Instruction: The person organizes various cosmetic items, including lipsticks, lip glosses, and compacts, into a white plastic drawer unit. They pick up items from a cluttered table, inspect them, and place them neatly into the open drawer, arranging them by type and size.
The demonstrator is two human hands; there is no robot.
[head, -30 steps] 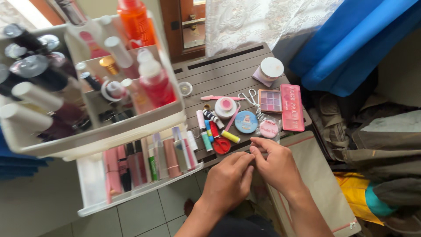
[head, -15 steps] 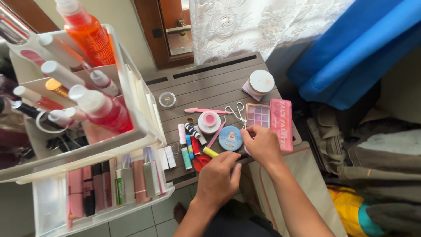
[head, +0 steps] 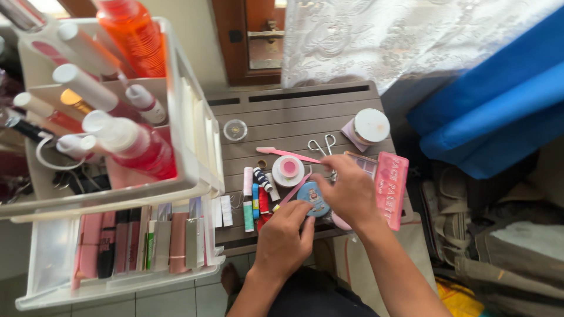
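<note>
My left hand (head: 282,238) reaches onto a brown slatted table (head: 294,111), its thumb and forefinger at the lower edge of a round blue tin (head: 311,195). My right hand (head: 352,194) lies just right of the tin, fingers bent over an eyeshadow palette (head: 365,165) and a round pink item (head: 341,222). What it grips is hidden. A pink palette box (head: 391,189) lies tilted beside my right wrist. Small scissors (head: 320,145), a pink file (head: 282,154), a white pot with a pink lid (head: 288,169) and coloured thread spools (head: 257,191) sit around the tin.
A white organiser rack (head: 194,170) with an orange bottle (head: 132,38), a red bottle (head: 144,157) and lipsticks in its lower tray (head: 132,243) stands left. A lidded white jar (head: 371,125) and a clear round container (head: 235,130) sit farther back. Blue cloth (head: 493,117) and piled clothes (head: 517,240) lie right.
The view has shifted. My right hand moved from the table's front edge up over the palettes, and my left hand moved forward to the blue tin.
</note>
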